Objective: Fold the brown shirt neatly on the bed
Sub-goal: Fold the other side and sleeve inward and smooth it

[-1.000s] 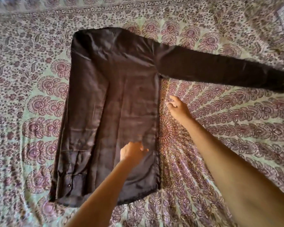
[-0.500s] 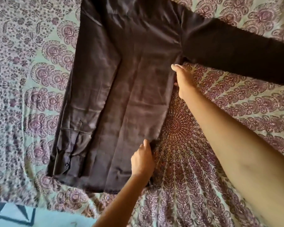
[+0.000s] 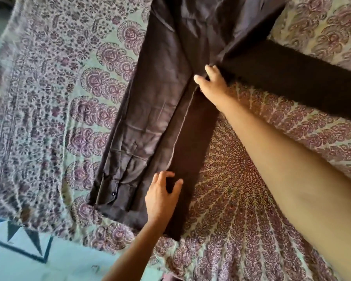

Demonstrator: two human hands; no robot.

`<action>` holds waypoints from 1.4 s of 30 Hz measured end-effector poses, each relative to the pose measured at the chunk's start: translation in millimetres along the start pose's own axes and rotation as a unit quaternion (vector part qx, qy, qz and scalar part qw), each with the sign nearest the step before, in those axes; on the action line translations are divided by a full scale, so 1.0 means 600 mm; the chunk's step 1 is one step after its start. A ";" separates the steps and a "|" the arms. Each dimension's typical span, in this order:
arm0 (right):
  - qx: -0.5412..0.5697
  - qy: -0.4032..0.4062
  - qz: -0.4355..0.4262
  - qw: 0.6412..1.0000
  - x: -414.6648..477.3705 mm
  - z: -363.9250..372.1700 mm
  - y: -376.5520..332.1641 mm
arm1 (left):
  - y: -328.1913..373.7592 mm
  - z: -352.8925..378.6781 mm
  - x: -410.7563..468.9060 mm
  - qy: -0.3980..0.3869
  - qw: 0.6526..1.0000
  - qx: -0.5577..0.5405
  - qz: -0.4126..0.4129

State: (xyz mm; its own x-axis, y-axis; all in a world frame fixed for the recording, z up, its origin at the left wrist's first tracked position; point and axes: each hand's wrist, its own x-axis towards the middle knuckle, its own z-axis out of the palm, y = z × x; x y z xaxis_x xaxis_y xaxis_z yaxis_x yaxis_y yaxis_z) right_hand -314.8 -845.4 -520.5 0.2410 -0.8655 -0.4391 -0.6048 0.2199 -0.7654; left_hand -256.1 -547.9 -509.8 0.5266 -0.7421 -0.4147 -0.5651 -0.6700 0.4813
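The brown shirt [image 3: 162, 102] lies flat on the bed, collar end out of view at the top. Its left side is folded inward, with a cuff and button near the hem. Its right edge is now turned over into a narrow darker strip [image 3: 190, 155]. The right sleeve [image 3: 292, 84] stretches out to the right. My left hand [image 3: 162, 197] rests on the strip's lower end near the hem, fingers spread. My right hand [image 3: 213, 82] pinches the fold's top beside the armpit.
The bed carries a patterned mauve and pale green spread [image 3: 241, 199]. Its near edge runs across the lower left, and a light floor with a dark triangle pattern [image 3: 28, 256] shows below it. My right forearm [image 3: 292, 169] crosses the spread diagonally.
The shirt's right edge has been folded over toward the middle, forming a strip. My right hand moved up to the armpit and my left hand shifted onto the folded strip. The view moved closer.
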 end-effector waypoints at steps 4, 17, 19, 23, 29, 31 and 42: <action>-0.069 -0.047 0.046 0.995 0.001 0.051 -0.001 | -0.042 -0.010 0.020 -0.110 0.991 0.040 -0.058; -0.201 -0.059 0.009 0.978 0.015 0.093 0.009 | -0.123 -0.045 0.043 -0.181 0.975 0.133 -0.001; -0.175 -0.036 -0.024 0.984 0.003 0.092 0.021 | -0.120 -0.045 0.044 -0.238 0.955 0.179 0.017; -0.145 0.032 -0.069 0.987 -0.025 0.060 0.057 | -0.119 -0.043 0.058 -0.355 0.908 0.220 0.037; -0.151 0.088 -0.020 0.984 -0.049 -0.015 0.122 | -0.106 -0.031 0.070 -0.494 0.849 0.186 0.029; -0.185 0.103 -0.027 0.977 -0.065 -0.025 0.132 | -0.104 -0.032 0.073 -0.508 0.841 0.183 0.025; -0.274 -0.118 0.088 0.950 -0.200 0.069 0.139 | -0.096 -0.048 0.082 -0.369 0.902 0.223 0.022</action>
State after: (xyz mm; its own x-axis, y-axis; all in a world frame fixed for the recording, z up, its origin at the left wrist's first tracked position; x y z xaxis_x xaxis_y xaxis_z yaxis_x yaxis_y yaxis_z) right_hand -363.1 -704.5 -551.0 0.2242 -0.6972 -0.6809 -0.9402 0.0291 -0.3394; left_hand -179.4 -545.3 -535.6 0.0230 -0.4683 -0.8833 -0.8610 -0.4584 0.2206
